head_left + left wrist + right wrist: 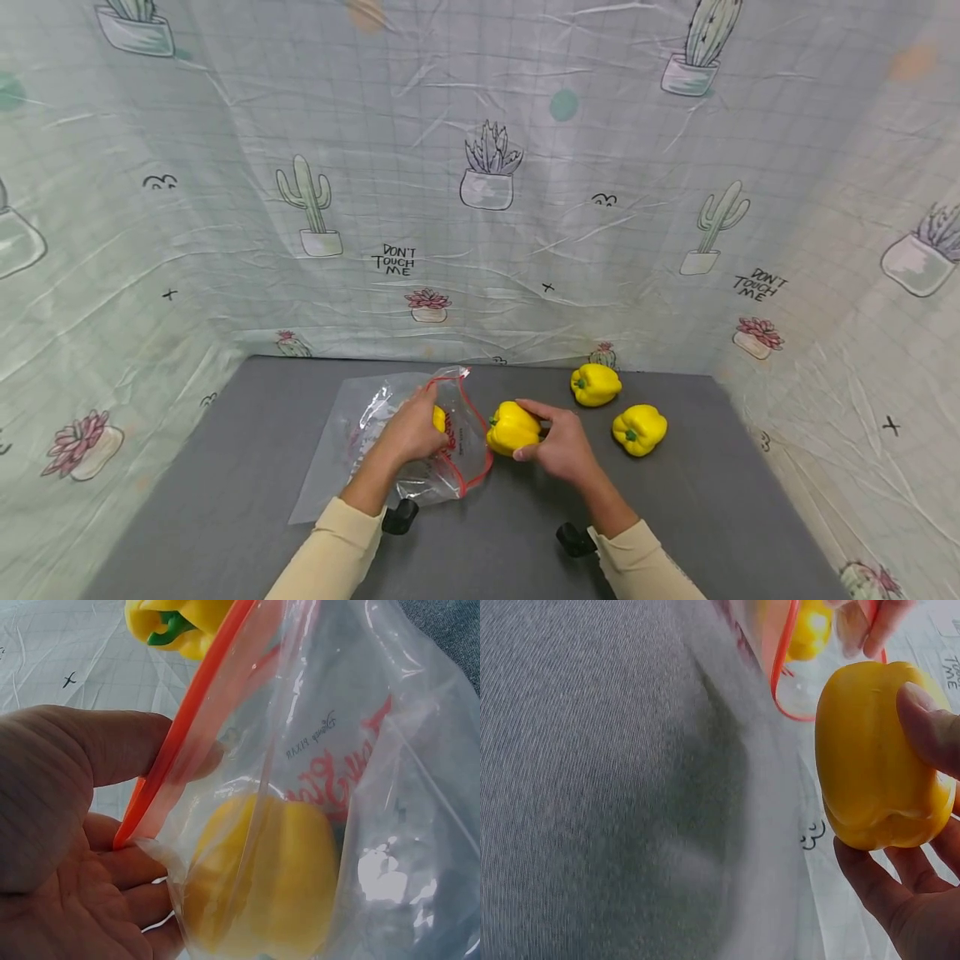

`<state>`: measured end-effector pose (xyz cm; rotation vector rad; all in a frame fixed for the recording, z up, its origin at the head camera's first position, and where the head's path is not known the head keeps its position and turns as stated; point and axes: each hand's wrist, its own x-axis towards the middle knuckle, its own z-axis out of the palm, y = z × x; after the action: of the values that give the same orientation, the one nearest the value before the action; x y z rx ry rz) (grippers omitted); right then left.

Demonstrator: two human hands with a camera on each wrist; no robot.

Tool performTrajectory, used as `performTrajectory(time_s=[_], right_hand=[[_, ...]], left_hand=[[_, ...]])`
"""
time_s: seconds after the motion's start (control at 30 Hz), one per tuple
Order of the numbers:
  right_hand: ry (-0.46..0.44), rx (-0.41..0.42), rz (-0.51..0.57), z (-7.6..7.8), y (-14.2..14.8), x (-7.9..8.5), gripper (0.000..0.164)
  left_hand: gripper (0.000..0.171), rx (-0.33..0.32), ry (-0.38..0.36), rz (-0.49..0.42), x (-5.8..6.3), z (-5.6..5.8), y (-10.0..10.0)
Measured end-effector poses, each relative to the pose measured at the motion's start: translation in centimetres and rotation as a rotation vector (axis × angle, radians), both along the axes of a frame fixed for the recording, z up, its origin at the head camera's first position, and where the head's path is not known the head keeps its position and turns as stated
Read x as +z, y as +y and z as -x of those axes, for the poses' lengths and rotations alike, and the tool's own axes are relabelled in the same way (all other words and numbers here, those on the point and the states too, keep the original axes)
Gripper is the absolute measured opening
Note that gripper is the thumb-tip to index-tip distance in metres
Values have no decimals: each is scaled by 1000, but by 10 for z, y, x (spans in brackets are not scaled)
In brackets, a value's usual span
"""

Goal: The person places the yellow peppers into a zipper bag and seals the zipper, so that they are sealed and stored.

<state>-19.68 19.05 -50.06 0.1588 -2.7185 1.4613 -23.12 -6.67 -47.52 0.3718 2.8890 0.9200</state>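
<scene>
Yellow bell pepper (pixel 513 427): gripped by the right hand (pixel 561 443), beside the red rim (pixel 199 705) of the clear bag (pixel 367 417), toward the far edge of the bench (pixel 712 500). Left hand (pixel 412 427) pinches that rim. I judge insertion underway; next move: spread the rim, align the pepper.

The bagged pepper (pixel 438 419) is partly hidden; both sleeves (pixel 330 548) run off-frame.

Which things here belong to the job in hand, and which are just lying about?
In the job:
clear bag, red rim held by left hand
yellow pepper in right hand
bagged pepper

Just around:
far pepper, near pepper: loose on table, possibly related
cactus-print sheet
</scene>
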Motion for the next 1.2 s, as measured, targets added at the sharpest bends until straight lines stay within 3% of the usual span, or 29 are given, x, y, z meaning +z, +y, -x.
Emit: performTrajectory(time_s=[0.43,0.73,1.0,1.2], right_hand=[[11,45,32,3,-20,2,73],[32,103,38,0,-30,0,72],[46,166,21,1,-42,-5,71],[90,145,-41,2,-52,-13,71]], left_hand=[[92,1,15,5,4,0,0],[92,0,-26,4,0,0,2],[94,-23,-9,7,-1,0,1],[98,-42,-26,-1,-1,-2,-2]])
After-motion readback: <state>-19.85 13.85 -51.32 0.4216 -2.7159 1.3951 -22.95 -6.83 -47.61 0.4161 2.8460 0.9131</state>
